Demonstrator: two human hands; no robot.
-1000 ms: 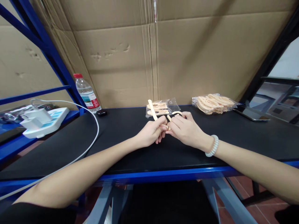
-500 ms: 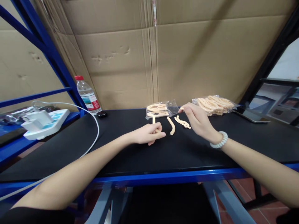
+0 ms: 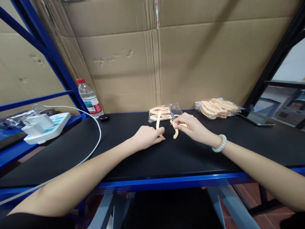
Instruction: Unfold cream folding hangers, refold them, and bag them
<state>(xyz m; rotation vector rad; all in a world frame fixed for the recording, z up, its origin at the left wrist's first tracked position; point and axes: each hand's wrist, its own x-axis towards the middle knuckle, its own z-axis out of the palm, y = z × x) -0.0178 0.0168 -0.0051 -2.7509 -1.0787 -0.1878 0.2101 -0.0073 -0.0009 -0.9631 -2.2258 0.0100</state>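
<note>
Wrapped in my left hand (image 3: 149,137) is a straight cream-coloured strip (image 3: 158,119) that sticks up above the thumb; its lower end is hidden by the fingers. My right hand (image 3: 190,126), with a pale coiled band at the wrist, is closed in a pinch just to the right. A small cream piece (image 3: 172,122) shows at its fingertips, its exact shape too small to tell. Below those fingers a curved cream piece (image 3: 175,134) lies on the black tabletop, partly covered. Other small cream pieces (image 3: 184,125) are mostly hidden under the right hand.
Behind the hands lies a clear bag (image 3: 152,117) of cream parts. A larger bagged stack (image 3: 215,107) is at the right, beside a flat tablet-like device (image 3: 256,119). At the left are a water bottle (image 3: 90,100), a small black object (image 3: 104,117), a power strip (image 3: 51,127) and a white cable (image 3: 100,133).
My right hand has moved left and down, from beside the bagged stack to over the small pieces near my left hand. The strip in my left hand now stands higher above the thumb.
</note>
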